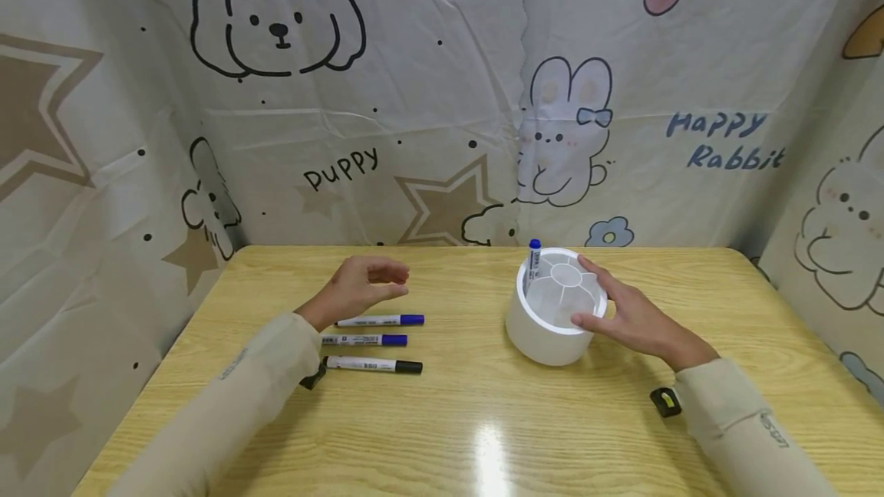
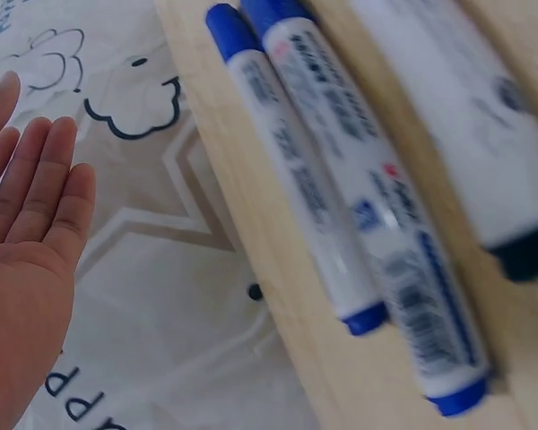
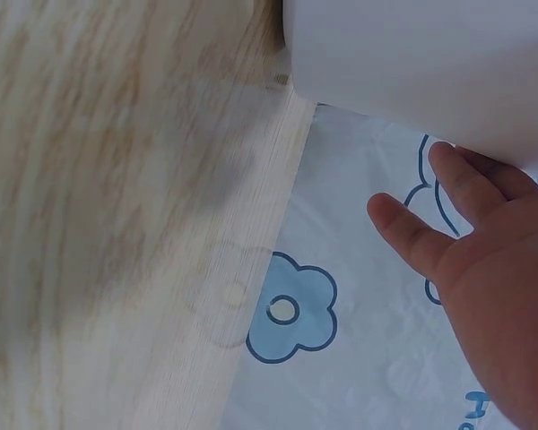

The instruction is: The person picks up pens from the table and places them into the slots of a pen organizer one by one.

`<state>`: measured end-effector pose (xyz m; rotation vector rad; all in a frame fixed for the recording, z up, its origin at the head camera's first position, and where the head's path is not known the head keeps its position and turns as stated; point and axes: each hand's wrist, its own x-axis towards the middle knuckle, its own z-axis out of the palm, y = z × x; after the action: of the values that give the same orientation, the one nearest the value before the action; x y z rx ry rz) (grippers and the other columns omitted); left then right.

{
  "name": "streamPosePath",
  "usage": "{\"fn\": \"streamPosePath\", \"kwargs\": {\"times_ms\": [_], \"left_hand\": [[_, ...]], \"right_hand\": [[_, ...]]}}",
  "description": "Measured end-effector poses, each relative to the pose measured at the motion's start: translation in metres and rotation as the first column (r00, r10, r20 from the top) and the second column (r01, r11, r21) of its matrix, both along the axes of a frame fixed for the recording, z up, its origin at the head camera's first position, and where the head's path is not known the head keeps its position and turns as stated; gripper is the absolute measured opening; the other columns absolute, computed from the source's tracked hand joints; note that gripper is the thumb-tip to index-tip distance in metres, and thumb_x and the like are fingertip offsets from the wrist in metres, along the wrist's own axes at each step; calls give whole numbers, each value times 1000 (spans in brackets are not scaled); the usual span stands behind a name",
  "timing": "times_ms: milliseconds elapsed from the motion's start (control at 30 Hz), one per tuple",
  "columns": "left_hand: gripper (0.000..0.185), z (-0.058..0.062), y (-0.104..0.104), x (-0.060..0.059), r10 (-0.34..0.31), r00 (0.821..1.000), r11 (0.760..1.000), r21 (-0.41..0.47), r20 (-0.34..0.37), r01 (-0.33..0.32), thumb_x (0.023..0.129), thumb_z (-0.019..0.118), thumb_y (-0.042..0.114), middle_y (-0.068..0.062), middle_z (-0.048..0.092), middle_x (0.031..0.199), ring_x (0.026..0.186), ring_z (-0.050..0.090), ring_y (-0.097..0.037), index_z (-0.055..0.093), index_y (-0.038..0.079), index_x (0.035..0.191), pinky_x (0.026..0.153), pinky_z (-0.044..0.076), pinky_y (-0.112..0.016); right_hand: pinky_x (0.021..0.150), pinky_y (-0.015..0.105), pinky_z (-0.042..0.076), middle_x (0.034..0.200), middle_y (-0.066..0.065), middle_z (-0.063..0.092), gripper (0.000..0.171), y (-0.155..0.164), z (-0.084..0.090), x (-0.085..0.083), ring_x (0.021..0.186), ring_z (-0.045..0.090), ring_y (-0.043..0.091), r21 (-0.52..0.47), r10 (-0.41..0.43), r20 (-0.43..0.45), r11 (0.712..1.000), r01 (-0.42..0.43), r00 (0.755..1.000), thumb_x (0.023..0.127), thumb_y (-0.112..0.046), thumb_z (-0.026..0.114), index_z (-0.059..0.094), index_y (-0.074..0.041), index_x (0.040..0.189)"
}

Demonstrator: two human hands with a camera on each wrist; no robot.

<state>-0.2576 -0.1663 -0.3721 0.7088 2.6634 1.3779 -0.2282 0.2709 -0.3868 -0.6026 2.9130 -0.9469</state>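
Note:
A white round pen holder [image 1: 550,340] with a divided inside stands on the right half of the table. One blue-capped marker [image 1: 534,261] leans upright in its left compartment. My right hand [image 1: 631,318] holds the holder's right side by the rim, thumb at the near edge and fingers at the far edge. Over the left half, my left hand [image 1: 364,286] hovers with relaxed fingers and nothing in it. Below it lie two blue-capped markers [image 1: 380,320] [image 2: 368,197] and a black-capped marker [image 1: 373,364], roughly parallel, caps to the right.
The light wood table [image 1: 470,420] ends at a printed cloth backdrop [image 1: 442,98] behind it and at both sides. A small dark strap piece [image 1: 666,402] shows by the right sleeve, another [image 1: 313,376] beneath the left one.

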Motion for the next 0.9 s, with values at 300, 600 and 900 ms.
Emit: {"fn": "streamPosePath", "kwargs": {"times_ms": [300,600,900], "left_hand": [[33,-14,-23,5,45,998,998,-34,31,-44,92,74,16,-11,69,118,111,65,-28,69,3,122,98,51,-47],[35,-28,-55,9,104,989,989,-119,101,-92,92,74,16,-11,69,120,113,64,-30,69,1,123,99,50,-50],[34,-38,-77,10,120,987,981,-166,105,-102,91,76,19,-13,70,118,113,64,-32,70,0,119,98,49,-52]], "right_hand": [[102,73,33,154,31,33,96,0,1,0,132,41,53,12,-8,4,1000,8,1000,91,-44,71,14,-13,161],[102,73,33,155,31,31,96,-1,0,0,133,39,54,22,-6,4,1000,6,1000,92,-45,70,13,-12,161],[104,74,29,157,30,26,96,1,6,4,138,31,56,61,-11,-4,998,11,1000,92,-47,70,14,-11,161]]}}
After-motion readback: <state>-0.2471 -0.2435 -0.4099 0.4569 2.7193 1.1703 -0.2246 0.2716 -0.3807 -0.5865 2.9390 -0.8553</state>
